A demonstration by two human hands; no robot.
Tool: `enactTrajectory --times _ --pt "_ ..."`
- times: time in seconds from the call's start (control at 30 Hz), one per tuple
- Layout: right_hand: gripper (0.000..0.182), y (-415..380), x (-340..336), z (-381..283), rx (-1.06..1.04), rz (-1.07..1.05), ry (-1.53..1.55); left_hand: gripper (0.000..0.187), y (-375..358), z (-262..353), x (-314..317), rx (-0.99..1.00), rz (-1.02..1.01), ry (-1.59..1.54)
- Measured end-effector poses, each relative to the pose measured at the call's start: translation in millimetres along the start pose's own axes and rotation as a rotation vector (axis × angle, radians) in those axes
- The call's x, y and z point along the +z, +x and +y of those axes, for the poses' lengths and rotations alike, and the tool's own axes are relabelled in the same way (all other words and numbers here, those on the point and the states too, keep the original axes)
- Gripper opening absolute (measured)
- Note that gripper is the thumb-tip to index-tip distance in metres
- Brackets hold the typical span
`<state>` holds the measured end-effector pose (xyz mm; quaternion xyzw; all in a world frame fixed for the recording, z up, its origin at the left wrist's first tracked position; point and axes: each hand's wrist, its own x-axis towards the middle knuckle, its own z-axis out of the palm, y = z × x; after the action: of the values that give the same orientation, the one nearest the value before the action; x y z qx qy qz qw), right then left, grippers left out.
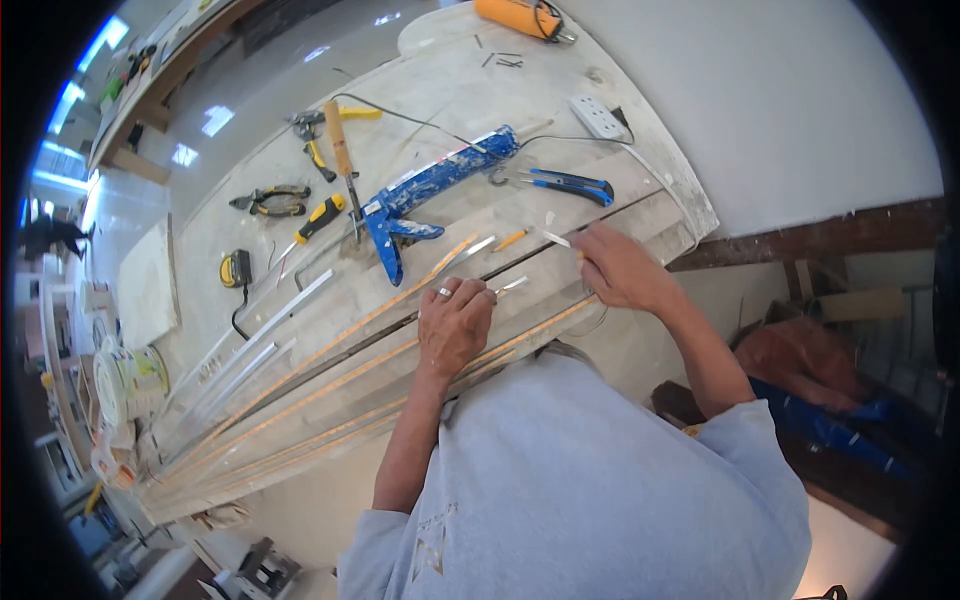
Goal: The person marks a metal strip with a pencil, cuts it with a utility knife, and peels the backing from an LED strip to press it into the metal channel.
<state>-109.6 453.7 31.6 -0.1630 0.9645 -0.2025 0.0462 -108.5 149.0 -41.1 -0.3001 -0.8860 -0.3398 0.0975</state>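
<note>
My left hand [455,322], with a ring on one finger, rests on the long strips with its fingers curled. A short whitish piece [512,286] shows just beyond its fingertips; what the fingers grip is hidden. My right hand [622,268] is closed on a thin, pale, flat tool [552,238] that points left over the table. Between the hands runs a dark narrow strip [520,258], and orange-edged strips [375,368] lie alongside it. A small orange-yellow piece [511,240] lies by the tool's tip.
Beyond my hands lie a blue caulking gun [440,180], a blue utility knife [570,186], a screwdriver [322,217], pliers [272,201], a tape measure [235,268] and a wooden-handled tool [339,140]. A power strip [598,117] and an orange heat gun [520,16] sit farther back. A tub [132,382] stands left.
</note>
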Motion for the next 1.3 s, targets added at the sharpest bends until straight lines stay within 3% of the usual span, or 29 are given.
enactTrajectory --times 0.17,0.73,1.17,1.3 --pt "0.02 -9.6 -22.0 -14.6 -0.142 -0.29 -0.205 0.015 0.2 2.6 -4.3 -0.02 0.012 -0.013" --pt "0.026 9.3 -38.3 -4.8 -0.378 -0.151 -0.452 0.013 0.0 0.6 -5.2 -0.033 -0.026 -0.007" --pt "0.019 14.1 -20.3 -0.5 -0.393 -0.233 -0.457 0.014 1.0 0.6 -5.1 -0.03 -0.023 -0.017" --pt "0.016 24.2 -19.0 8.0 -0.328 -0.333 -0.336 0.014 0.9 -0.2 -4.4 -0.027 -0.035 -0.015"
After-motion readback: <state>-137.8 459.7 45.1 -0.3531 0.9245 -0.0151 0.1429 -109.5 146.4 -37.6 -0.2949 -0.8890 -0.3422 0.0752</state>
